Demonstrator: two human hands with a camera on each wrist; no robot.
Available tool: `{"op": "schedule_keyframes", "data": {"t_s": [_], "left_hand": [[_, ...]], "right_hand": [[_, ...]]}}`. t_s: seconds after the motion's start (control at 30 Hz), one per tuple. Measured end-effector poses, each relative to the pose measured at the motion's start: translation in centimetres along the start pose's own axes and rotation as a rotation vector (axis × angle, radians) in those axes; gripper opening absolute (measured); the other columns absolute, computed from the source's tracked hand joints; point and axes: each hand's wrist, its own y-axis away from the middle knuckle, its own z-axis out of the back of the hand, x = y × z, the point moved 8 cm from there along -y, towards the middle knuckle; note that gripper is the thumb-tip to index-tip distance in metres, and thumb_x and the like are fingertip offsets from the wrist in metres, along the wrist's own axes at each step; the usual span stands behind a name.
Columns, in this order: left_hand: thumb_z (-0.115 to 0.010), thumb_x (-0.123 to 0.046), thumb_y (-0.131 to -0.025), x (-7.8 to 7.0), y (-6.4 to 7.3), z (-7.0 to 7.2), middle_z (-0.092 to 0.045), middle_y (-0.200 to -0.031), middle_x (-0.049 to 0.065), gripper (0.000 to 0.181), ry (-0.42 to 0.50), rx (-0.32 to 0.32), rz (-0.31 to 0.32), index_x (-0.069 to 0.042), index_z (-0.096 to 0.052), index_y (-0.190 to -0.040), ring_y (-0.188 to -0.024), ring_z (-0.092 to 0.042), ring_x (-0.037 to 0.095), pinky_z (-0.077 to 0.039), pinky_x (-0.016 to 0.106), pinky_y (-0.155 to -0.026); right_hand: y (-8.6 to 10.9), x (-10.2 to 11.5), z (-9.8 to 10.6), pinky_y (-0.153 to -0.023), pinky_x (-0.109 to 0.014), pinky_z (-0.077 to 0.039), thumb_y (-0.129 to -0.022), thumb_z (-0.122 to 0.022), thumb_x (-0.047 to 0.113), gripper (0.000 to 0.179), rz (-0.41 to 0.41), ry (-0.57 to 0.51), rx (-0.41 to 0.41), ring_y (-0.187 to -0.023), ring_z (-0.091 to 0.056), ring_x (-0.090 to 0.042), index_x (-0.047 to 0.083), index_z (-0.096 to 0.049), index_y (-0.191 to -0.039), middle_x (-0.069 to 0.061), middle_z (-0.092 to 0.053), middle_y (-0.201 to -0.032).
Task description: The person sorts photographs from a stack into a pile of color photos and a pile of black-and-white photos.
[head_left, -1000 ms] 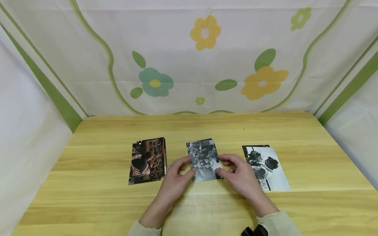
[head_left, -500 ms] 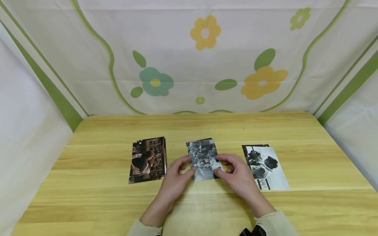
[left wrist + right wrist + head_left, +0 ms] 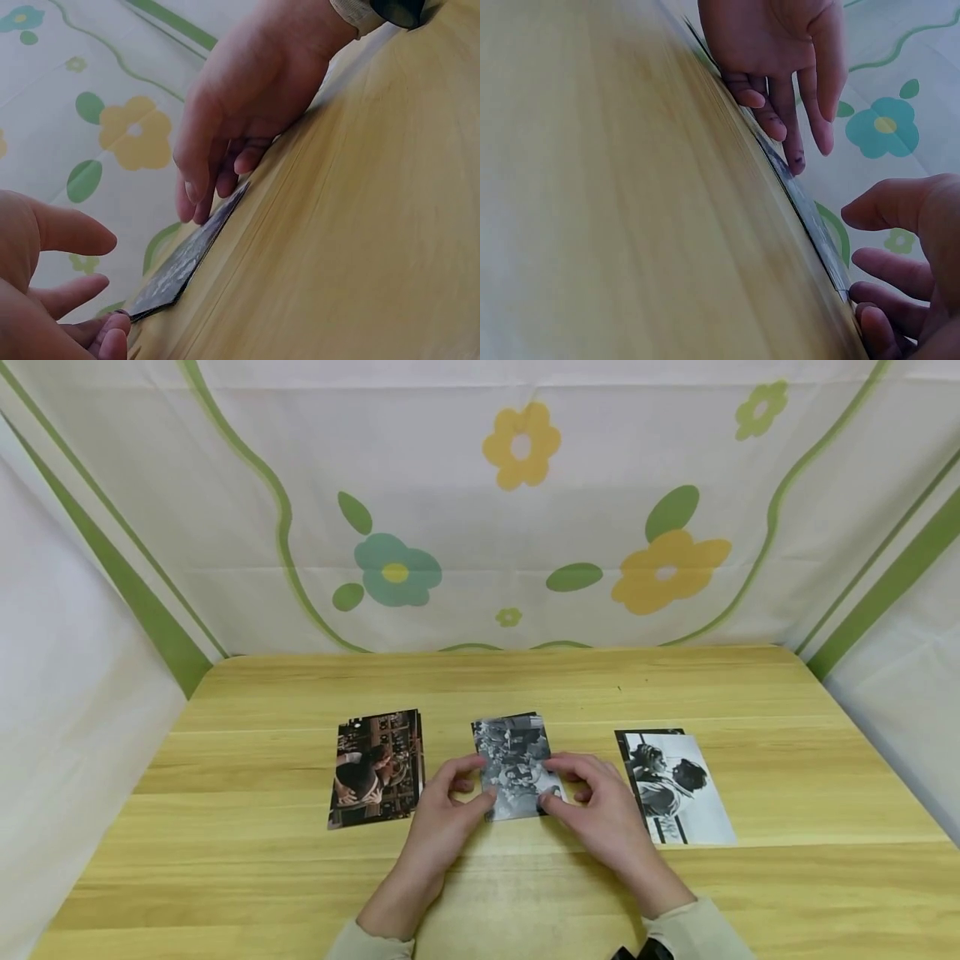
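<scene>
A small stack of photo cards [image 3: 513,764] lies flat at the middle of the table, a black-and-white crowd picture on top. Behind its far edge a darker card peeks out. My left hand [image 3: 444,814] is at the stack's left side, and in the left wrist view its lower fingers [image 3: 112,326] touch the card edge while the thumb stands off. On the opposite side my right hand [image 3: 603,806] has its lower fingers [image 3: 885,304] against the edge, thumb raised. Both hands have loosely bent fingers with the stack between them.
To the left lies another stack of photo cards [image 3: 375,772] with a brown-toned picture on top. A black-and-white photo stack [image 3: 686,785] lies to the right, its cards slightly offset. A flowered cloth [image 3: 480,527] hangs behind the wooden table [image 3: 247,860].
My right hand has shifted slightly left against the middle stack, and less dark edge shows at the stack's right side. My left hand has hardly moved.
</scene>
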Motion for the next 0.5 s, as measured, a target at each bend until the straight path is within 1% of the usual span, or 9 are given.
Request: {"op": "schedule_keyframes", "data": {"t_s": [0.17, 0.27, 0.37, 0.5], "left_hand": [[-0.080, -0.011, -0.090, -0.15, 0.06, 0.06, -0.063, -0.135, 0.013, 0.055, 0.017, -0.027, -0.019, -0.011, -0.065, -0.142, -0.120, -0.055, 0.025, -0.048, 0.029, -0.090], [-0.081, -0.008, -0.089, -0.27, 0.09, 0.02, -0.064, -0.137, 0.013, 0.056, 0.022, -0.030, -0.030, -0.010, -0.065, -0.142, -0.120, -0.058, 0.024, -0.049, 0.026, -0.088], [-0.080, -0.005, -0.090, -0.23, 0.04, 0.02, -0.067, -0.136, 0.014, 0.056, 0.042, -0.026, -0.030, -0.009, -0.063, -0.144, -0.112, -0.065, 0.021, -0.054, 0.023, -0.086], [-0.077, 0.000, -0.093, 0.06, -0.13, 0.07, -0.072, -0.126, 0.020, 0.054, 0.082, -0.013, -0.018, -0.007, -0.062, -0.145, -0.100, -0.072, 0.018, -0.060, 0.022, -0.085]], "right_hand": [[0.03, 0.11, 0.10, -0.089, -0.024, -0.053, -0.087, -0.088, 0.021, 0.046, 0.009, 0.005, -0.006, -0.107, -0.060, -0.016, 0.023, -0.076, -0.131, 0.001, -0.070, -0.138], [0.04, 0.13, 0.10, -0.089, -0.024, -0.053, -0.087, -0.088, 0.021, 0.046, 0.012, 0.010, -0.008, -0.107, -0.060, -0.016, 0.023, -0.076, -0.131, 0.001, -0.070, -0.139], [0.03, -0.02, -0.02, -0.091, -0.025, -0.053, -0.087, -0.088, 0.022, 0.046, 0.002, 0.010, 0.002, -0.110, -0.061, -0.016, 0.025, -0.075, -0.131, 0.003, -0.069, -0.141], [0.01, -0.18, -0.14, -0.095, -0.028, -0.053, -0.088, -0.087, 0.024, 0.046, -0.011, 0.004, 0.014, -0.113, -0.061, -0.016, 0.027, -0.075, -0.132, 0.005, -0.067, -0.143]]}}
